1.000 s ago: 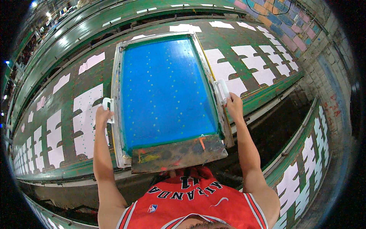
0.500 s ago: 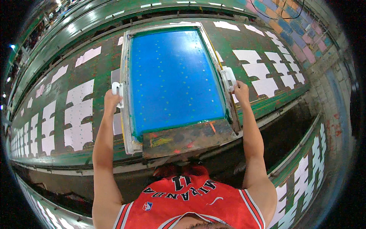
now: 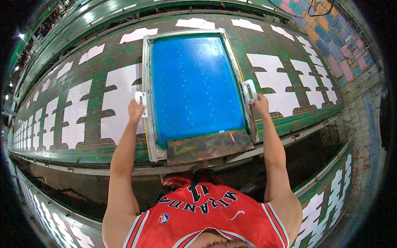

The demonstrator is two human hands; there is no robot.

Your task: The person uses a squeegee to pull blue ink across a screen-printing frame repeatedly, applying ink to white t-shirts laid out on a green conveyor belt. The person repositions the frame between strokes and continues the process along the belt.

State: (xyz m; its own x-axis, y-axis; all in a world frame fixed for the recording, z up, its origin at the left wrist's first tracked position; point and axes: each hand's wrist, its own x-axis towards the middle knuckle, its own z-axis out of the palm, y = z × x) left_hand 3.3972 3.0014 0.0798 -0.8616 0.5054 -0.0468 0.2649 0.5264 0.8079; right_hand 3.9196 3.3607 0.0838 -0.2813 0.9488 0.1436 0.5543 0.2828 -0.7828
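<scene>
A screen-printing frame [image 3: 149, 136] with a blue mesh [image 3: 194, 91] dotted in small pale spots spans the space between my hands, above the long green table. My left hand [image 3: 136, 111] is closed around the white handle [image 3: 137, 96] on its left side. On the opposite side my right hand [image 3: 261, 105] grips the lower part of another white handle [image 3: 253, 87]. A dark, paint-stained flat panel [image 3: 211, 148] lies across the frame's near end. Whatever is under the mesh is hidden.
White cut fabric pieces [image 3: 120, 120] lie in rows left of the frame, with more fabric pieces [image 3: 275, 84] to its right. A metal rail [image 3: 103, 169] edges the table nearby. Another table [image 3: 306, 219] with white pieces stands behind me. Coloured bricks [image 3: 331, 41] pave the far right.
The screen frame has shifted right along the table, both hands still on its handles. White fabric pieces that it mostly covered now show on its left, and the view has shifted too.
</scene>
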